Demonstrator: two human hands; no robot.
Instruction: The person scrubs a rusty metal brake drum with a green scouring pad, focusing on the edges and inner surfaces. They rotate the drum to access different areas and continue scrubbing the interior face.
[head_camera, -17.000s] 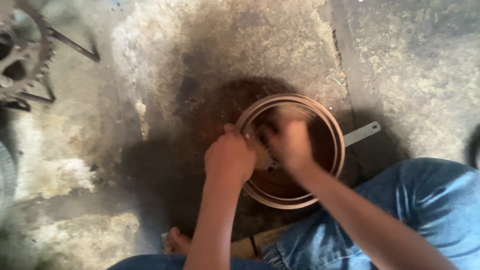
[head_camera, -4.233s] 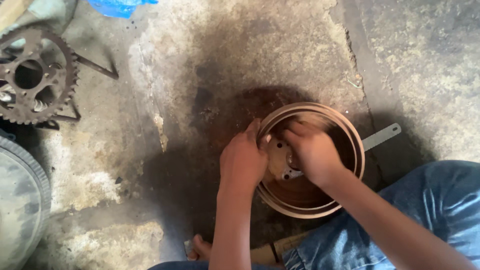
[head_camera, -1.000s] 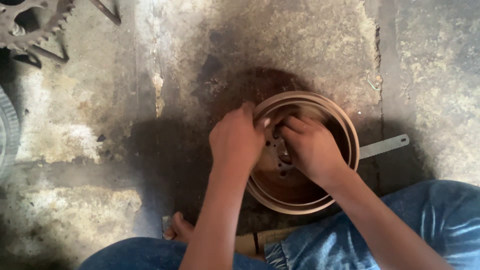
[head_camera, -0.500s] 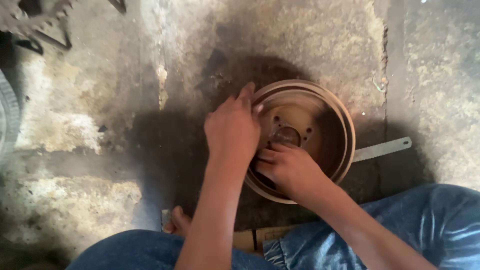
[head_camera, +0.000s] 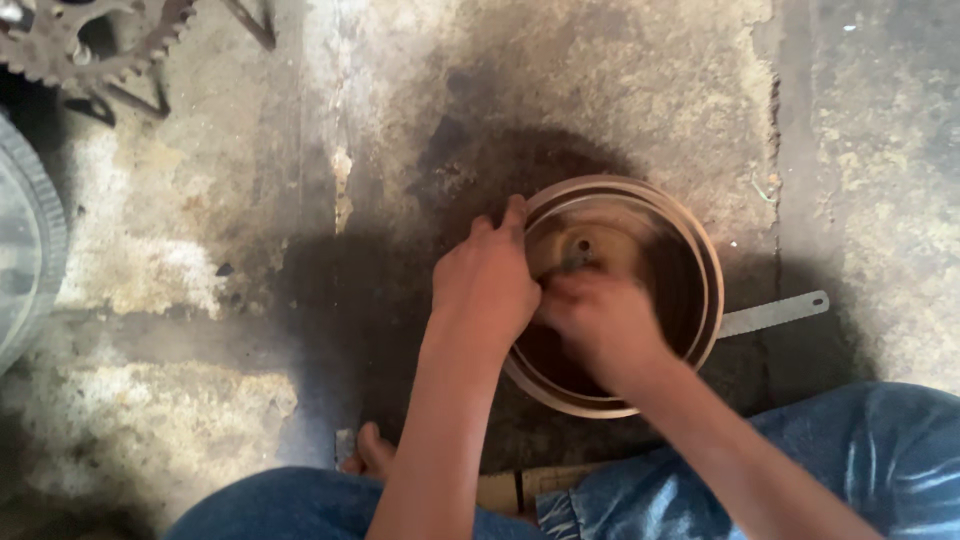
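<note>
Now the left hand (head_camera: 487, 290) is gripping the rim of the rusty round drum (head_camera: 690, 260) sitting on the stained concrete floor (head_camera: 560, 90), w/ the right hand (head_camera: 603, 325) blurred inside it, curled, grip unclear. Flat metal bar (head_camera: 775, 312) is poking out right under the drum; sprocket (head_camera: 90, 45) is lying top left.
</note>
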